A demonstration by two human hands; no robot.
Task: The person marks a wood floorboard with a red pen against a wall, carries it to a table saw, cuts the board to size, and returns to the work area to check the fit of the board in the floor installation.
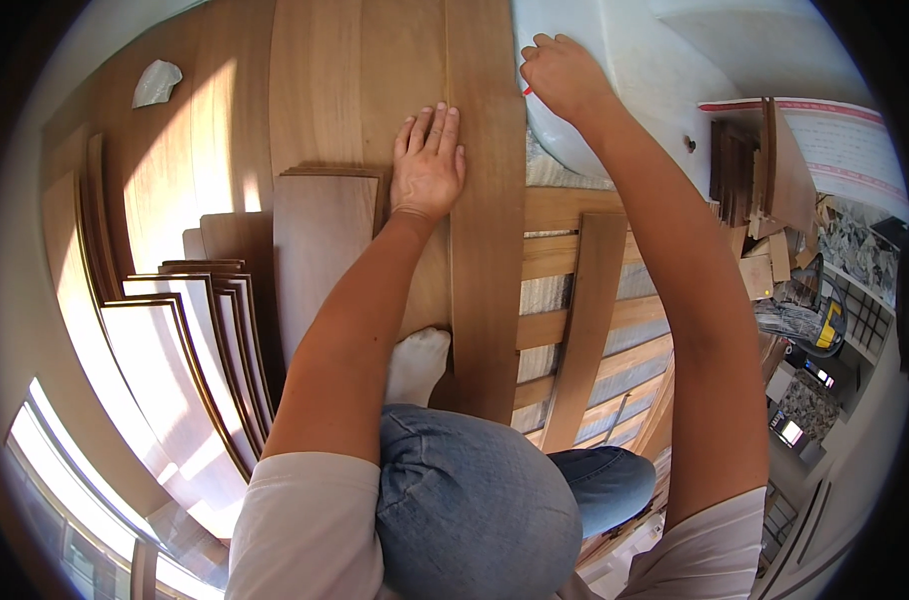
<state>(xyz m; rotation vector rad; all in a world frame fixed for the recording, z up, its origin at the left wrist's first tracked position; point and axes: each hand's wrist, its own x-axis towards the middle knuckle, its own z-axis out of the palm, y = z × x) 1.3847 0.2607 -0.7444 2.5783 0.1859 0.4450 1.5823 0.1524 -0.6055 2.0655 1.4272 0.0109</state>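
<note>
Wooden flooring underfoot: left hand presses flat, fingers spread, steadying the plank while right hand pinches a red pencil; keep pressure even

sunlit window, white wall, wooden joists

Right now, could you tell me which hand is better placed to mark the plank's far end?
Probably the right hand: it holds a red marker at the plank edge, while the left hand lies flat on the boards.
</note>
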